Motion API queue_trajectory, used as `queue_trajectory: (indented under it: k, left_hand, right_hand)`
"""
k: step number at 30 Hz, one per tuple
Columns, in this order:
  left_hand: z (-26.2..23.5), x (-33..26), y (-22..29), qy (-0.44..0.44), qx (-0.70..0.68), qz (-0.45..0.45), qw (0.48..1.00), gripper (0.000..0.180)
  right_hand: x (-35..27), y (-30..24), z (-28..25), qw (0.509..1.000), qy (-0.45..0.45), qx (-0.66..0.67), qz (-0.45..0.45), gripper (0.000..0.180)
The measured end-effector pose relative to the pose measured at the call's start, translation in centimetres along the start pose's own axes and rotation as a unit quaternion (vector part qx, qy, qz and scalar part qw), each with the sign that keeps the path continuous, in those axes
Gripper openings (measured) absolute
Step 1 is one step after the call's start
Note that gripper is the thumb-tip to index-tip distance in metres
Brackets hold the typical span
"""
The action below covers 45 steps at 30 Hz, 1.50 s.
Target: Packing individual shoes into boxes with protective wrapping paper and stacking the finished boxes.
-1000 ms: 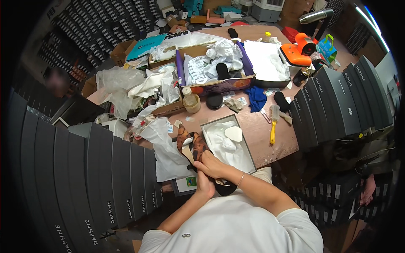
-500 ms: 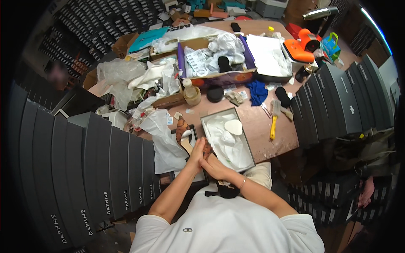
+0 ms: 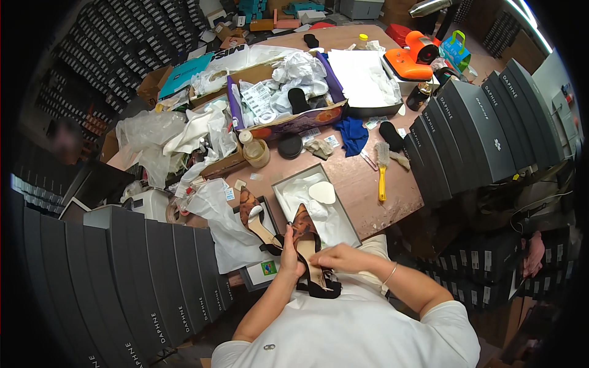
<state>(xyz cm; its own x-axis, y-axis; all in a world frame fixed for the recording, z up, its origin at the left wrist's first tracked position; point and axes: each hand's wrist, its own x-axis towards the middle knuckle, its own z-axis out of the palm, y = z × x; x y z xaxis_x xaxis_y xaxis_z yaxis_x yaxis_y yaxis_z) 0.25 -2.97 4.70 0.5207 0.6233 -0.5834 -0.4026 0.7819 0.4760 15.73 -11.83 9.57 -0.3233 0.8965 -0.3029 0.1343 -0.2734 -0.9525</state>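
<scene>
Before you: one pinkish, scuffed work table [image 3: 362, 199]; to your far left, banked dark boxes [image 3: 116, 52]; upper right, bright strip lighting [image 3: 523, 13].

Shoeboxes [image 3: 481, 138] flank the worktable [image 3: 362, 179] (a shoe workshop).

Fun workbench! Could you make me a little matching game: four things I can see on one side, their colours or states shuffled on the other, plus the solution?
Things:
1. Brush
2. Cloth
3. Left hand
4. Bag

Colours and states:
A. Holding a shoe
B. Green handles
C. Yellow handle
D. Blue and crumpled

Right pairs: 1-C, 2-D, 3-A, 4-B
</scene>
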Motion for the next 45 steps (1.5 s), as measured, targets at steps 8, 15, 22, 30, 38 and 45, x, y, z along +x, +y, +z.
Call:
queue_trajectory:
  k: [8,15,22,30,38,45]
  left_hand:
    - [2.0,-3.8,0.2,-0.051,-0.016,-0.093,0.994,0.080]
    - [0.0,-2.0,0.3,0.013,-0.012,0.018,1.000,0.059]
    - [0.7,-2.8,-1.0,0.019,0.040,0.019,0.999,0.051]
    - [-0.5,-3.2,-0.3,-0.015,0.042,-0.039,0.998,0.041]
    - [-3.9,-1.6,0.9,0.048,-0.005,-0.114,0.992,0.038]
    - [-1.9,-2.1,1.6,-0.003,-0.019,-0.139,0.990,0.073]
  right_hand:
    - [8.3,5.9,-10.1,0.728,0.319,-0.600,-0.093,0.041]
    - [3.0,1.4,-1.1,0.938,0.306,0.165,-0.006,0.036]
    - [4.7,3.5,3.5,0.901,0.315,0.299,0.019,0.015]
    - [4.5,-0.7,-2.1,0.959,0.150,-0.238,-0.039,0.036]
    - [10.0,10.2,-4.8,0.852,0.281,-0.428,-0.105,0.035]
    - [6.1,-1.0,-2.1,0.947,0.295,-0.045,-0.117,0.037]
